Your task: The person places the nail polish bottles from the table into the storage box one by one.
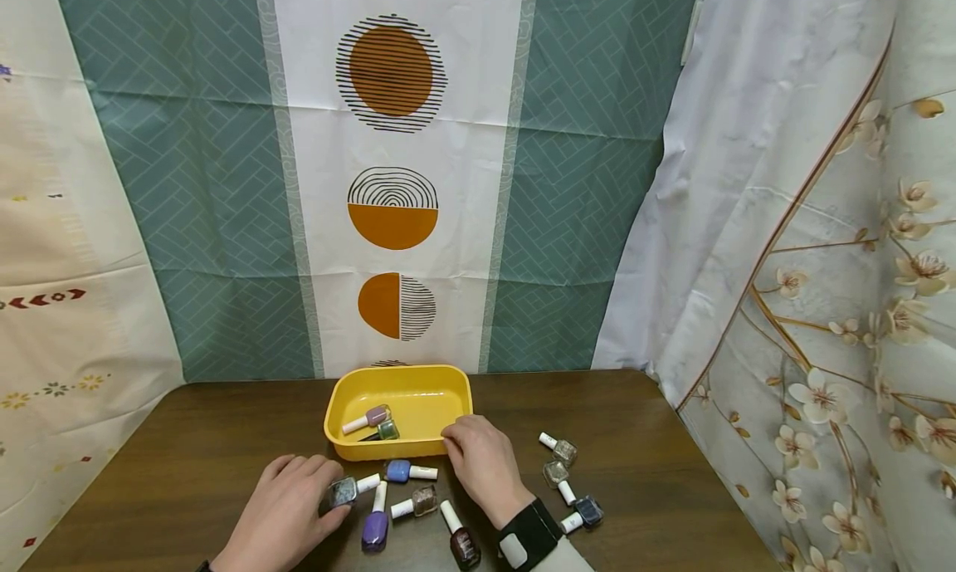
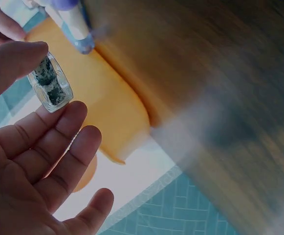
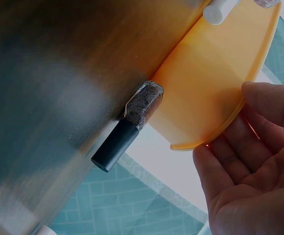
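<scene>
My left hand [image 1: 287, 510] pinches a nail polish bottle [image 2: 52, 88] with dark glitter flecks in clear glass between thumb and fingers, just in front of the yellow tray [image 1: 433, 402]. That bottle's white cap points right in the head view. At the tray's right front corner, my right hand [image 1: 485, 464] grips the rim with thumb and fingers. Inside the tray lie a mauve nail polish bottle [image 1: 377, 415] and a green one [image 1: 387, 429]. Near the left hand are a blue bottle [image 1: 398, 471] and a purple bottle [image 1: 375, 530].
Between the hands lie a brown glitter bottle [image 1: 424, 501] and a dark red bottle [image 1: 465, 547]. Right of the right hand are two glitter bottles [image 1: 565, 452] and a dark blue one [image 1: 589, 510]. A hanging cloth [image 1: 463, 323] backs the wooden table [image 1: 224, 439].
</scene>
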### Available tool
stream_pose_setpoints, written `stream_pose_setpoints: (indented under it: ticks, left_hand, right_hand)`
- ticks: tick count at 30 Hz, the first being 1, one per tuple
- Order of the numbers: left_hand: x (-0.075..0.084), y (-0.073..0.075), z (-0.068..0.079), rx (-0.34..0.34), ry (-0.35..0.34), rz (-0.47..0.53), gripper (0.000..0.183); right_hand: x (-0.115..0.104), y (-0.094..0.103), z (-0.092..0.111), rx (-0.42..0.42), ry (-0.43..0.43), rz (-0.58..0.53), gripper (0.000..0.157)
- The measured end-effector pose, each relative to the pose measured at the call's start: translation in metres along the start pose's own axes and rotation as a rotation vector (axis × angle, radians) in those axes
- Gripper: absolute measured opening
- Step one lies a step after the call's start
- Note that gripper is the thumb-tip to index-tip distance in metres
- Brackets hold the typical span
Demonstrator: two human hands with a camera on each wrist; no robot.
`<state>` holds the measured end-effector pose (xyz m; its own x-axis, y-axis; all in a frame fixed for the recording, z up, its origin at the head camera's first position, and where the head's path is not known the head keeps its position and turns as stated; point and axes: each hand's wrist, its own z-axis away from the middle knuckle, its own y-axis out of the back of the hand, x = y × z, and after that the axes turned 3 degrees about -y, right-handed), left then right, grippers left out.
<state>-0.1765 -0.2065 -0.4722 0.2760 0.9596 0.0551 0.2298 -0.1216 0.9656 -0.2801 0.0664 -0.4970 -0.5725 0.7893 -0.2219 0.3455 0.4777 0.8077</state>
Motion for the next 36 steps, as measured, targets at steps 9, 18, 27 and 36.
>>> stream_pose_setpoints:
  ticks: [9, 18, 27, 36]
  left_hand:
    - [0.007, 0.009, 0.0, 0.088, -0.052, 0.002, 0.033]
    - [0.011, 0.016, -0.005, 0.131, -0.069, -0.009, 0.035]
    - [0.013, 0.023, -0.013, 0.277, -0.127, -0.005, 0.038]
    - [0.012, 0.025, -0.031, 0.278, -0.085, 0.016, 0.042]
  right_hand:
    - [-0.001, 0.001, 0.001, -0.008, -0.005, 0.002, 0.006]
    - [0.0, 0.001, 0.001, -0.015, -0.008, -0.004, 0.006]
    - [0.0, 0.001, 0.0, -0.005, -0.005, -0.007, 0.006]
    - [0.001, 0.0, 0.0, -0.011, -0.009, -0.008, 0.006]
